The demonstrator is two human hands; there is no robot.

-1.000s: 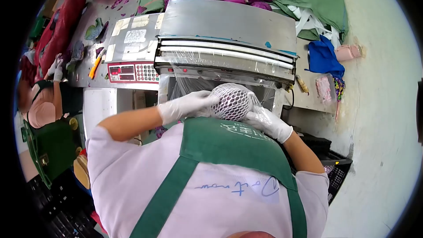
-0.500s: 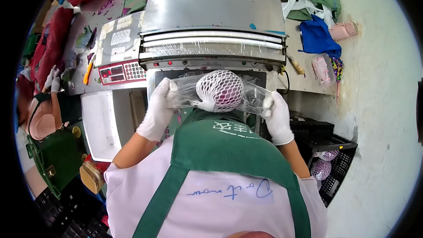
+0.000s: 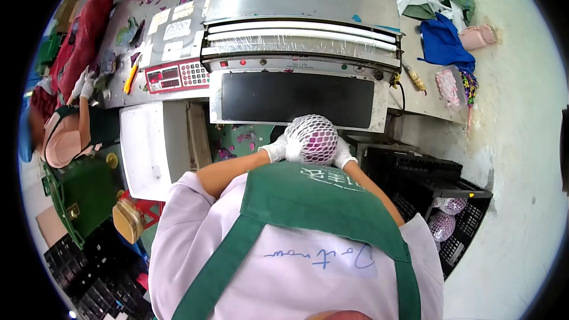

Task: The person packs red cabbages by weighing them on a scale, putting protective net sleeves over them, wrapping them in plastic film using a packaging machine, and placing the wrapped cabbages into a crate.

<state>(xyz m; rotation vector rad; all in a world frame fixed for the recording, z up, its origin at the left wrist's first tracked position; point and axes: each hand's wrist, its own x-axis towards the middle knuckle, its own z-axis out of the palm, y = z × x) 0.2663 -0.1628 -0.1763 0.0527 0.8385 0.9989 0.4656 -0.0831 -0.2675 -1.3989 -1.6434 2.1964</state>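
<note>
Presently, the gloved left hand (image 3: 276, 149) and right hand (image 3: 344, 154) clasp a net-sleeved purple cabbage (image 3: 312, 138) from both sides, fingertips hidden.

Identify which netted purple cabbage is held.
The round purple cabbage in white netting, between left hand and right hand; other netted cabbages lie in the black plastic crate.

"What's between the hands?"
"A netted cabbage (image 3: 312, 139), cupped by the left hand (image 3: 276, 149) and right hand (image 3: 344, 153)."
"And beyond them?"
"A black plate (image 3: 296, 98). Right of the right hand, a black crate (image 3: 466, 229) holds netted purple balls (image 3: 441, 226)."
</note>
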